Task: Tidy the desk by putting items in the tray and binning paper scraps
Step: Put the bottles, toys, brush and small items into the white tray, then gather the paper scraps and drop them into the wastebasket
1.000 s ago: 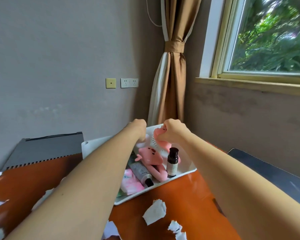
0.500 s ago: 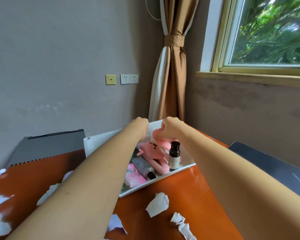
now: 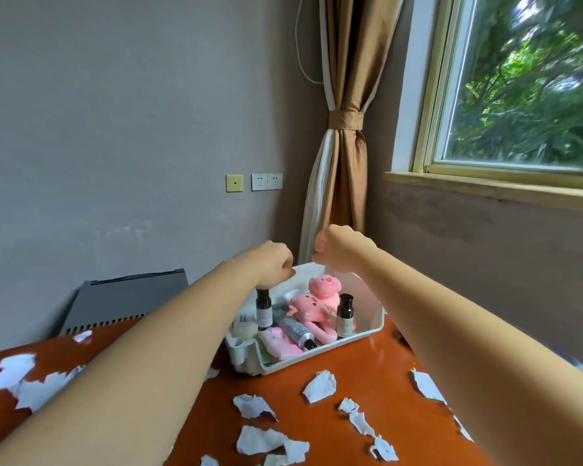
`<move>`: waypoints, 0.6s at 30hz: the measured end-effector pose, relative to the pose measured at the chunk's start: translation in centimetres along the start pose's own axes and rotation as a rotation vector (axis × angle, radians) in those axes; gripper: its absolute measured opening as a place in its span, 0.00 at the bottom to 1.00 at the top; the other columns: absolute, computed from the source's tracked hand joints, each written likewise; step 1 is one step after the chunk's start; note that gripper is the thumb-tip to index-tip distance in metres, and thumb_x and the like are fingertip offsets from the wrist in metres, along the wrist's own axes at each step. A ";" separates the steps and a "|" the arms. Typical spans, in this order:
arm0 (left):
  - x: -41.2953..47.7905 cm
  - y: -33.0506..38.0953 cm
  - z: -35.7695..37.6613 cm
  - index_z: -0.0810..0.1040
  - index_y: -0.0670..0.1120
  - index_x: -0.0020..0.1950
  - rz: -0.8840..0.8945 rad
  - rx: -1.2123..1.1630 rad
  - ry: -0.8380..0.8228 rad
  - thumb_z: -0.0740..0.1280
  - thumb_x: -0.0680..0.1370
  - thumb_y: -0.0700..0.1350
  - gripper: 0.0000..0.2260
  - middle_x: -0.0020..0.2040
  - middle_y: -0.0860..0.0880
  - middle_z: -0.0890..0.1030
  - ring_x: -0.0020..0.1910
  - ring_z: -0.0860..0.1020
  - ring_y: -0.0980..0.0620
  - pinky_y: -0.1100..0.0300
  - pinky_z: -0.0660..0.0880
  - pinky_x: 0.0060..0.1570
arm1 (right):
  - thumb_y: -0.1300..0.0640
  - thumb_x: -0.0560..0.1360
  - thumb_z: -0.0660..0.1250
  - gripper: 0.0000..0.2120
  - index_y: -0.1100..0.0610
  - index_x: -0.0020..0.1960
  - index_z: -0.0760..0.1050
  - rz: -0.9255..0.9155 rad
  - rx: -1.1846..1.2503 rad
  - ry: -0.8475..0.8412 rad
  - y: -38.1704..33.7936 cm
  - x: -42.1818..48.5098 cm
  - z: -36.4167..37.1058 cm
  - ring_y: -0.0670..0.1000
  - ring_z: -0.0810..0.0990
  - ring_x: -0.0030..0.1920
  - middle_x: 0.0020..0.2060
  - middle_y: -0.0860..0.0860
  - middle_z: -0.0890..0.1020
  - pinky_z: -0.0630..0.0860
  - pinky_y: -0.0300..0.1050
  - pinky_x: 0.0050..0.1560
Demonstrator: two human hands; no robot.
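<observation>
A white tray (image 3: 367, 332) stands on the orange desk near the wall corner. It holds two pink plush toys (image 3: 320, 297), two dark bottles (image 3: 263, 306) (image 3: 345, 314), a grey tube (image 3: 295, 328) and a pink packet (image 3: 278, 344). My left hand (image 3: 273, 264) hovers over the tray's back left with its fingers curled in and nothing in it. Just above the tray's far rim, my right hand (image 3: 340, 250) is also curled and holds nothing. White paper scraps (image 3: 320, 386) lie scattered on the desk in front of the tray.
More scraps (image 3: 17, 371) lie at the desk's left. A grey flat device (image 3: 125, 301) leans against the wall at the back left. Behind the tray hangs a brown curtain (image 3: 345, 183); a window sill runs along the right wall.
My right hand has let go of the pink plush toy, which now rests in the tray. Both hands have lifted clear above the tray.
</observation>
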State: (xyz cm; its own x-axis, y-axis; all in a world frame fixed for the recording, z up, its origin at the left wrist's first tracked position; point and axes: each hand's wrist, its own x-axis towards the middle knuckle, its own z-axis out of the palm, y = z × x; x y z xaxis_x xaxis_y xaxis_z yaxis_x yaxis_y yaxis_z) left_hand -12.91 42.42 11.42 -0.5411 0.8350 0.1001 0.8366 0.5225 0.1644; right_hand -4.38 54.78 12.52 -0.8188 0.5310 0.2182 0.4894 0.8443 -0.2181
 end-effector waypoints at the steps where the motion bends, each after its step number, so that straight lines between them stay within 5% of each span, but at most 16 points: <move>1: -1.4 0.1 -0.6 0.79 0.42 0.55 0.015 -0.031 0.005 0.61 0.79 0.47 0.12 0.53 0.43 0.80 0.53 0.78 0.42 0.52 0.75 0.52 | 0.53 0.75 0.65 0.14 0.57 0.58 0.77 -0.012 0.000 -0.004 -0.6 -0.8 -0.5 0.60 0.79 0.50 0.51 0.56 0.80 0.78 0.51 0.53; 11: -16.9 -0.7 -4.7 0.74 0.48 0.64 0.031 0.006 -0.032 0.60 0.80 0.49 0.14 0.62 0.48 0.76 0.57 0.76 0.48 0.54 0.75 0.56 | 0.56 0.77 0.65 0.13 0.57 0.59 0.77 -0.187 0.065 -0.104 -8.2 -11.3 -2.5 0.57 0.80 0.51 0.56 0.55 0.81 0.78 0.46 0.52; 16: -24.7 -2.5 -4.6 0.76 0.50 0.60 0.056 0.086 -0.061 0.60 0.80 0.50 0.12 0.52 0.50 0.79 0.43 0.76 0.54 0.62 0.70 0.39 | 0.54 0.76 0.66 0.12 0.54 0.59 0.78 -0.234 0.082 -0.141 -12.7 -16.3 -1.5 0.55 0.80 0.51 0.56 0.54 0.81 0.79 0.45 0.53; 18: -27.9 -3.2 -4.4 0.76 0.50 0.61 0.047 0.122 -0.074 0.60 0.80 0.51 0.13 0.55 0.50 0.78 0.48 0.77 0.53 0.60 0.72 0.43 | 0.53 0.78 0.64 0.15 0.54 0.62 0.76 -0.245 0.059 -0.203 -14.6 -18.7 -1.0 0.54 0.79 0.54 0.58 0.53 0.80 0.77 0.43 0.57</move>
State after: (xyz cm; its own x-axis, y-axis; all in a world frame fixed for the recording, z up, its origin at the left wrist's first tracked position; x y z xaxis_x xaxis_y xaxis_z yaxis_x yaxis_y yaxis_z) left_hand -0.90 16.71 12.46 -0.4971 0.8671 0.0312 0.8675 0.4958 0.0406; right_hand 4.09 32.62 12.61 -0.9562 0.2819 0.0783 0.2567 0.9367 -0.2381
